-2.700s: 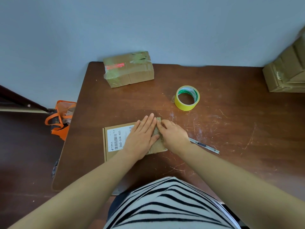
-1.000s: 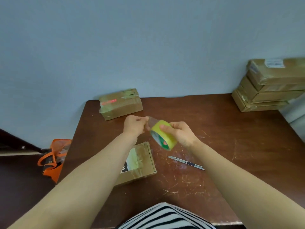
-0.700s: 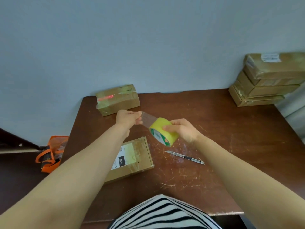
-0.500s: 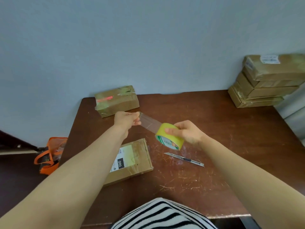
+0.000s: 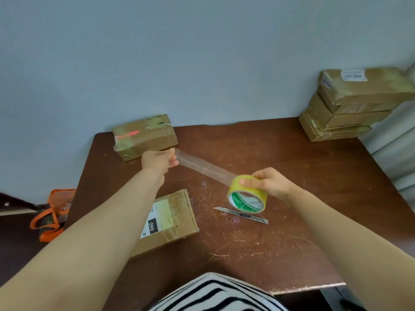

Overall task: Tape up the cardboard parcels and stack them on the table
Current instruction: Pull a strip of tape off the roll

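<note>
A flat cardboard parcel [image 5: 175,217] with a white label lies on the brown table [image 5: 280,167], partly under my left forearm. My right hand [image 5: 268,181] grips a yellow tape roll [image 5: 247,199] in the air above the table. My left hand [image 5: 160,160] pinches the free end of a clear tape strip [image 5: 203,168], which stretches taut between my two hands. A taped parcel [image 5: 144,136] sits at the table's far left corner. A stack of three taped parcels [image 5: 350,106] stands at the far right corner.
A metal utility knife [image 5: 241,215] lies on the table just below the tape roll. An orange bag [image 5: 52,212] sits on the floor left of the table. A pale wall runs behind the table. My striped shirt shows at the near edge.
My hands left the flat parcel and picked up the tape roll. Over the last second they moved apart, and the strip pulled off the roll grew much longer.
</note>
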